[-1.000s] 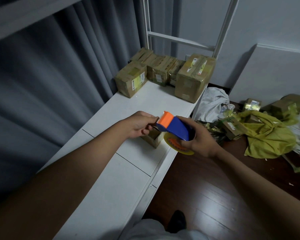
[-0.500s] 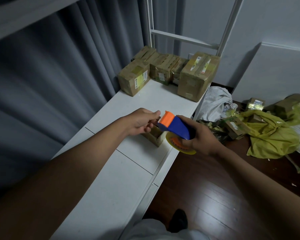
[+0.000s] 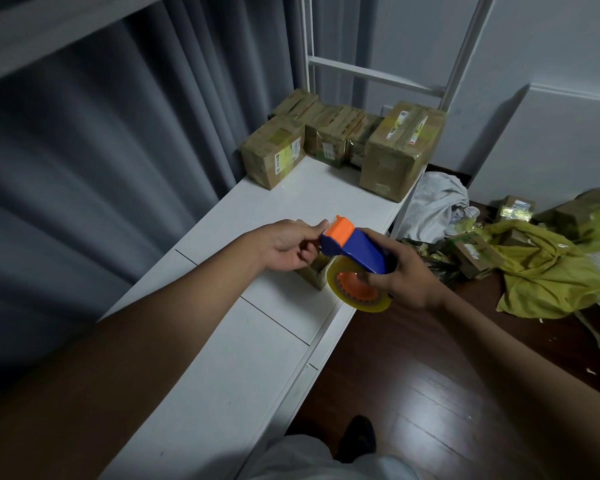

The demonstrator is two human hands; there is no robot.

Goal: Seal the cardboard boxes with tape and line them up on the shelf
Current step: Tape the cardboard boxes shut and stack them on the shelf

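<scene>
At the shelf [image 3: 274, 209] end, several taped boxes [image 3: 340, 140] are lined up. One small box [image 3: 314, 271] waits beneath the hands: tape dispenser [image 3: 355, 252] gripped by right hand [image 3: 407, 275], tape end apparently pinched by left hand [image 3: 288, 245]. More boxes on the floor [image 3: 478, 252] are left unshelved.

Boxes [image 3: 340, 143] sit at the shelf's [image 3: 222, 358] far end (a small box [image 3: 314, 277] nearer).

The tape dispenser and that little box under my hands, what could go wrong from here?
The small box sits close to the shelf front edge, and neither hand holds it, so tape drag might pull it off onto the floor. The left hand has fingers right at the orange head of the tape dispenser, where the cutter likely sits. The right hand holds the dispenser.
</scene>
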